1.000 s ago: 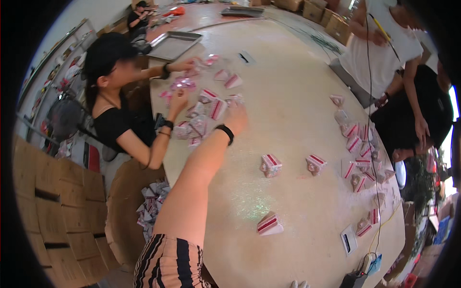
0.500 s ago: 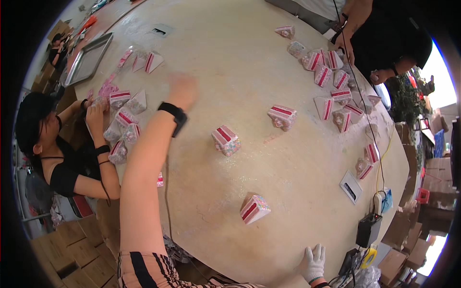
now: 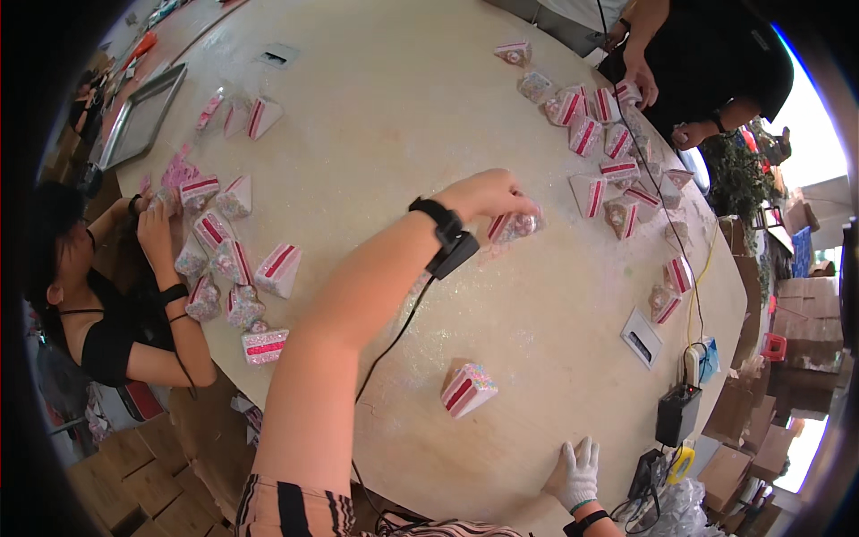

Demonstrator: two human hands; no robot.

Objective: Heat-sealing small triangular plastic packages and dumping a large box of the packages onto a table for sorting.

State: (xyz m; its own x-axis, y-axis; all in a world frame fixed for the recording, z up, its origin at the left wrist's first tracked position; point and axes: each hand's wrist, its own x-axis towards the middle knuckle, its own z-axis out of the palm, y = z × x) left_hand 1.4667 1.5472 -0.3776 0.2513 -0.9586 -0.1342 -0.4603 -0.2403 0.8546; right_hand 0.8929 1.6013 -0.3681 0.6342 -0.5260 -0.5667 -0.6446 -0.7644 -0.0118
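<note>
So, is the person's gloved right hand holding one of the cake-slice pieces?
No, the gloved right hand rests flat on the table edge with nothing in it, apart from the nearest cake-slice piece.

Left hand (image 3: pixel 488 192) outstretched; right hand (image 3: pixel 574 474) flat

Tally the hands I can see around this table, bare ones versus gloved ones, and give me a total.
Bare hands: 5. These are the wearer's left hand gripping a cake-slice piece, two hands of the person at left, and two hands of the person at upper right.
Gloved hands: 1. This is the wearer's right hand, in a white glove and resting on the table edge.
Total: 6
</note>
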